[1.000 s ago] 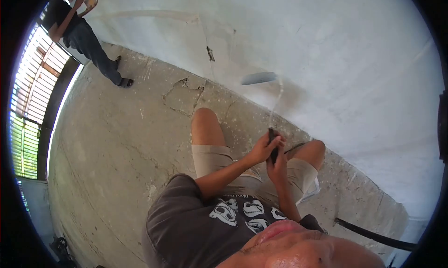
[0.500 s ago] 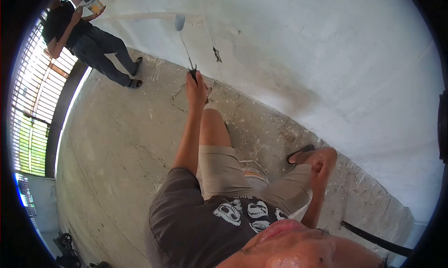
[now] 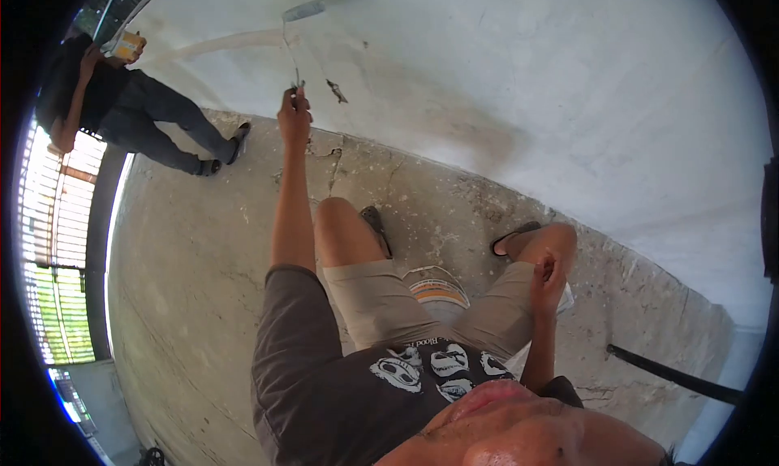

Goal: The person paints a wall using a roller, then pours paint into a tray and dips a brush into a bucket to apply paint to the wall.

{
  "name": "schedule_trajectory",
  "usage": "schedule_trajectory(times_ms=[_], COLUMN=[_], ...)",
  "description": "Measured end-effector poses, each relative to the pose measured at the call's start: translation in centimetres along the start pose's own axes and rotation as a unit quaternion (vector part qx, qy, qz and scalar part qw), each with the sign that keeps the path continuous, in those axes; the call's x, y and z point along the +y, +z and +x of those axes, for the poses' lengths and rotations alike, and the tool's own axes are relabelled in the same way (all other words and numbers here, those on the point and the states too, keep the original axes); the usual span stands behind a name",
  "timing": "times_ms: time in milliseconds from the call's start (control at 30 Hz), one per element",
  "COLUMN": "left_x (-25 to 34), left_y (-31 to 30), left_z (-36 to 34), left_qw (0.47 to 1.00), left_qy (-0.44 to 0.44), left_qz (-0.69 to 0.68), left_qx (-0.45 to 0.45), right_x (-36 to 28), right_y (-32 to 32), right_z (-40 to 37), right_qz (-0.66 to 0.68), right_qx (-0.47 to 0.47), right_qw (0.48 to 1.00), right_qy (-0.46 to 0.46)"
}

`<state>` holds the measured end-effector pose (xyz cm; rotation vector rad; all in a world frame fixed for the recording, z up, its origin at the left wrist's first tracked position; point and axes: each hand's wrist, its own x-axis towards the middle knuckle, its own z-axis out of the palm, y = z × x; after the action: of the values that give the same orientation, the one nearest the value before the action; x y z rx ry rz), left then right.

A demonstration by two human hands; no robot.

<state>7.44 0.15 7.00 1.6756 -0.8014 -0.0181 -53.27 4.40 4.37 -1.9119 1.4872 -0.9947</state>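
Note:
My left hand (image 3: 294, 118) is closed round the handle of a paint roller (image 3: 304, 10). The roller's grey-white sleeve is at the wall (image 3: 584, 101), above a faint brownish band, and its thin wire frame runs down to my fingers. A small dark hole in the wall is just right of the handle. My right hand (image 3: 549, 283) rests by my right knee with its fingers curled; whether anything is inside is hidden. A bucket (image 3: 438, 291) with orange stripes stands between my legs.
A person (image 3: 122, 101) in dark clothes stands at the upper left, holding a yellow and white container (image 3: 127, 45). Barred openings (image 3: 61, 230) line the left side. The concrete floor (image 3: 203, 287) is cracked and spotted. A black bar (image 3: 673, 374) juts in at the lower right.
The roller and my left hand have shifted up and left in view, and the sleeve has turned from upright to nearly level. My right hand's fingers have loosened a little. The other person appears further left.

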Motion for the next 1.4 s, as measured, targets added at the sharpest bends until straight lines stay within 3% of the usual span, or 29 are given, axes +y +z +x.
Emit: schedule_trajectory(times_ms=[167,233,267,367,433,567,700,767,867,933,967,1100,1167,1267,1333,1400], left_x=[-0.9,-2.8,-5.6,-7.2,-11.8,-13.5,-10.8,-8.8,-5.9,-5.2,-5.5,-13.7,-15.9,-14.7,-13.0,-10.1], left_y=[0.6,0.4,0.6,0.5,0.1,-0.6,0.1,0.9,2.1,2.8,3.2,4.5,3.9,3.7,3.2,3.6], left_z=[6.1,8.4,10.1,10.0,9.7,4.5,5.0,7.5,11.5,12.2,11.4,4.7,0.2,-1.4,-0.3,3.2], left_qw=[1.0,1.0,0.989,0.989,0.988,0.964,0.962,0.963,0.983,0.997,0.995,0.971,0.963,0.959,0.959,0.965], left_qy=[-0.003,-0.003,0.077,0.047,0.011,0.026,0.023,0.078,0.053,-0.017,-0.003,0.03,0.022,-0.005,0.016,0.03], left_qz=[0.006,0.024,0.128,0.14,0.137,0.257,0.268,0.257,0.173,0.08,0.098,0.236,0.265,0.277,0.282,0.259], left_qx=[0.002,-0.016,0.008,-0.027,-0.073,-0.067,-0.045,0.007,0.011,-0.003,0.005,-0.01,-0.043,-0.054,-0.032,0.006], right_x=[1.3,1.1,1.0,1.4,1.5,-0.3,1.1,0.7,1.2,0.8,0.7,1.4,-0.1,-0.6,-3.7,-5.3], right_y=[0.0,-0.4,-0.5,0.2,0.6,0.8,1.1,1.1,1.3,1.3,1.3,1.1,1.2,3.4,6.4,9.4], right_z=[0.1,0.2,0.3,0.5,0.7,1.4,1.3,1.4,1.3,1.2,1.2,1.1,1.4,2.1,3.4,5.0], right_qz=[-0.04,-0.074,-0.1,-0.078,-0.083,-0.094,-0.119,-0.117,-0.149,-0.138,-0.129,-0.172,-0.159,-0.053,0.0,-0.036], right_qx=[0.028,0.017,0.001,0.027,0.028,0.006,0.005,-0.005,0.012,0.016,0.022,0.014,-0.015,-0.054,-0.145,-0.3], right_qw=[0.998,0.997,0.994,0.997,0.996,0.995,0.993,0.993,0.989,0.99,0.991,0.985,0.985,0.997,0.989,0.953], right_qy=[-0.03,0.009,0.037,0.004,0.003,0.034,0.005,0.02,-0.004,0.003,0.011,-0.002,0.057,0.032,0.009,0.012])
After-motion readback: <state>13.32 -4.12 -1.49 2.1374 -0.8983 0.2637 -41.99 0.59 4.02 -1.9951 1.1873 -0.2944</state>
